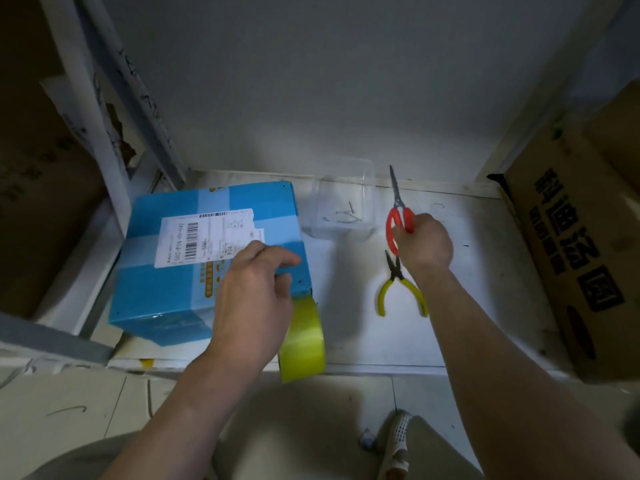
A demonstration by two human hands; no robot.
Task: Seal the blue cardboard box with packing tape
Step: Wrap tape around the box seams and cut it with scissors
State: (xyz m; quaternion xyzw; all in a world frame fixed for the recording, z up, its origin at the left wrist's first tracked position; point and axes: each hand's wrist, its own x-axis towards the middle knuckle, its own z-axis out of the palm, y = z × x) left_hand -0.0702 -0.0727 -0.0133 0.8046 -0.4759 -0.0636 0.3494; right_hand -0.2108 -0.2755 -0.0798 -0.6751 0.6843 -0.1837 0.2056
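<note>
The blue cardboard box with a white label (207, 261) lies on the white shelf board (467, 271). The left hand (252, 292) rests on its near right corner, apparently pinching tape from the yellow-green tape roll (304, 341) below. The right hand (424, 242) grips the red-handled scissors (398, 216), just beyond yellow-handled pliers (398, 289).
</note>
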